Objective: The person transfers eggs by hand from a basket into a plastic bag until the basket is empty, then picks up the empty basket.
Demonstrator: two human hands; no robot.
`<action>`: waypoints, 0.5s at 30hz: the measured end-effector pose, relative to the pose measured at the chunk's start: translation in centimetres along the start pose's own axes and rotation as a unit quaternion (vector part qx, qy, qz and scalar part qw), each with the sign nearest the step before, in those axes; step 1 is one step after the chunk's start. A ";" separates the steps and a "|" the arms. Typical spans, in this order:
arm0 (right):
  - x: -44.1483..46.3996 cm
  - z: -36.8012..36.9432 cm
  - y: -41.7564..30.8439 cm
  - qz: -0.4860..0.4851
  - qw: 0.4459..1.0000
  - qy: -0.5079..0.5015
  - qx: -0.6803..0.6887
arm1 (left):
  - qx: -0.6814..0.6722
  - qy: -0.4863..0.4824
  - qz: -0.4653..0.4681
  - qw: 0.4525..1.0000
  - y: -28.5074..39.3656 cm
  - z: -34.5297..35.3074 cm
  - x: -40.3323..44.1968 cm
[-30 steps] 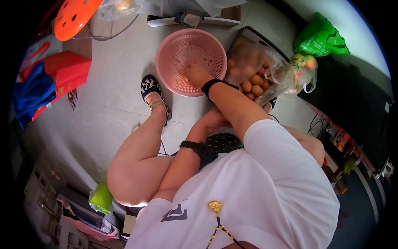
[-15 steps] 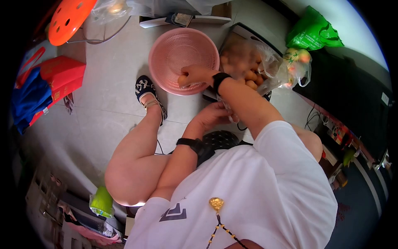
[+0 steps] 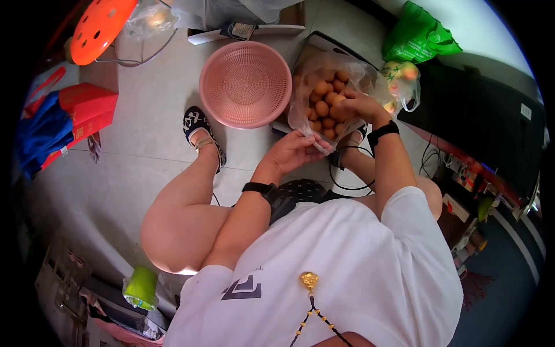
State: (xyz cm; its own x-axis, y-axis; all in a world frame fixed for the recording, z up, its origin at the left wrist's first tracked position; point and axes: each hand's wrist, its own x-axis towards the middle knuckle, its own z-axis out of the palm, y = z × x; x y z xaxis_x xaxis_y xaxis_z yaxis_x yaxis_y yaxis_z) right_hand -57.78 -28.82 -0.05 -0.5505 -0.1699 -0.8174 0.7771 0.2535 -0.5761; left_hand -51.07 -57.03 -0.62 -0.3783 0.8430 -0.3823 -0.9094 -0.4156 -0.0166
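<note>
A clear plastic bag [image 3: 298,110] of brown eggs [image 3: 328,107] lies open in a dark box. My left hand [image 3: 292,151] pinches the bag's near edge. Over the right side of the eggs, my right hand [image 3: 361,107] has its fingers closed round an egg [image 3: 339,100]; its fingertips are partly hidden. To the left of the bag stands a round pink plastic basket [image 3: 245,84] with a perforated bottom, and no egg shows inside it.
A green bag [image 3: 417,36] and a clear bag of fruit [image 3: 404,78] are beyond the box. An open carton [image 3: 272,29] lies behind the basket. At left are an orange stool [image 3: 101,29] and a red bag [image 3: 89,107]. A black cable [image 3: 352,188] runs near my foot.
My right hand has left the basket, where it held an egg, and moved right to the bag. My left hand has drawn the bag's edge, uncovering more eggs.
</note>
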 end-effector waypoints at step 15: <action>5.1 1.1 5.2 -0.004 0.888 0.405 -0.219 | 0.083 0.041 -0.006 0.996 0.1 1.2 0.9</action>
State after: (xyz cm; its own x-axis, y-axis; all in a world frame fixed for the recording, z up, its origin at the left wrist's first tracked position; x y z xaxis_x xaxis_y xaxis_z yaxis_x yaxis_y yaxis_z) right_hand -56.22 -29.47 -7.19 -0.7319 0.5219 -0.4382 0.6769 0.6310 -0.3791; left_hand -51.72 -55.87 0.17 -0.3584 0.8141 -0.4570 -0.9323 -0.3380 0.1290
